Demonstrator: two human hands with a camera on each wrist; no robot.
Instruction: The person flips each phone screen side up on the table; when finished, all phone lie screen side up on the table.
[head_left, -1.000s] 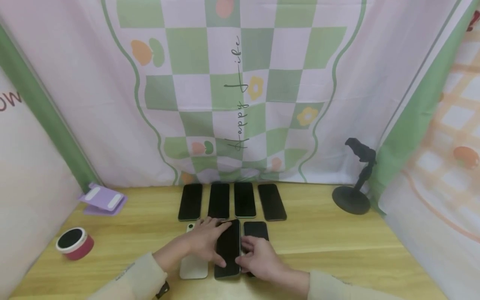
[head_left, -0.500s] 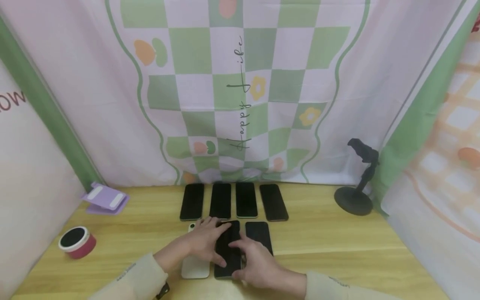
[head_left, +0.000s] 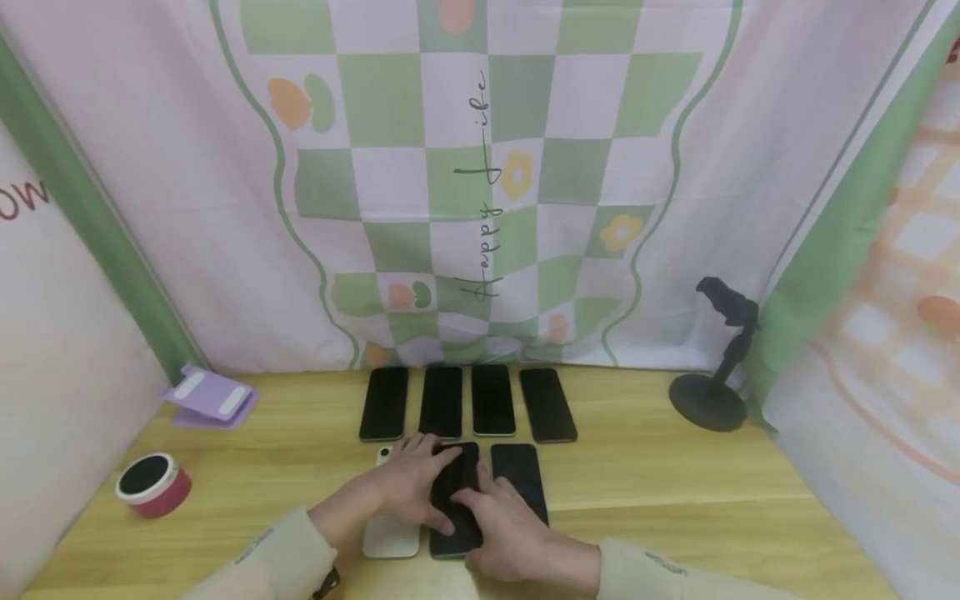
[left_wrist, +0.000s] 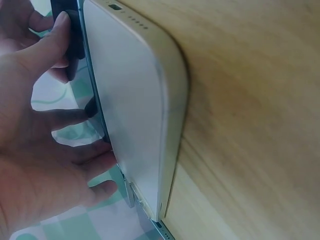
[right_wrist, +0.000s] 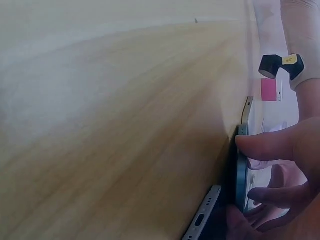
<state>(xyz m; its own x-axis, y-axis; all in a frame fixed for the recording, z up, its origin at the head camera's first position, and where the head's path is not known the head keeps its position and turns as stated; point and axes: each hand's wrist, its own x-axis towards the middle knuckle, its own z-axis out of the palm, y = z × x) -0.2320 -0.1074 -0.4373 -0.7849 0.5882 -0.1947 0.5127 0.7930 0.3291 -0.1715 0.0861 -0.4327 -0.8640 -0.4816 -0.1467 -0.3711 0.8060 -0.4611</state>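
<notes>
A black smartphone [head_left: 456,471] lies flat, screen up, in the middle of the near row. My left hand [head_left: 408,482] rests across its left side, fingers and thumb spread, thumb tip on the screen; part of this hand passes over a pale phone [head_left: 390,540] lying face down. My right hand [head_left: 510,527] is at the black phone's right side. In the right wrist view its thumb [right_wrist: 267,145] touches the phone's edge [right_wrist: 242,175], and another fingertip rests on top. Beside that hand lies another dark phone [head_left: 521,471], partly covered.
Several dark phones [head_left: 441,402] stand in a row along the patterned curtain [head_left: 375,183]. On the left are a purple folding stand [head_left: 210,396] and a red-and-white round container [head_left: 153,485]. A black stand [head_left: 716,375] occupies the right rear of the wooden table [head_left: 637,517].
My right hand has come off the right-hand phone and moved left and nearer, its finger now over the middle phone's screen. My left hand has stayed in place.
</notes>
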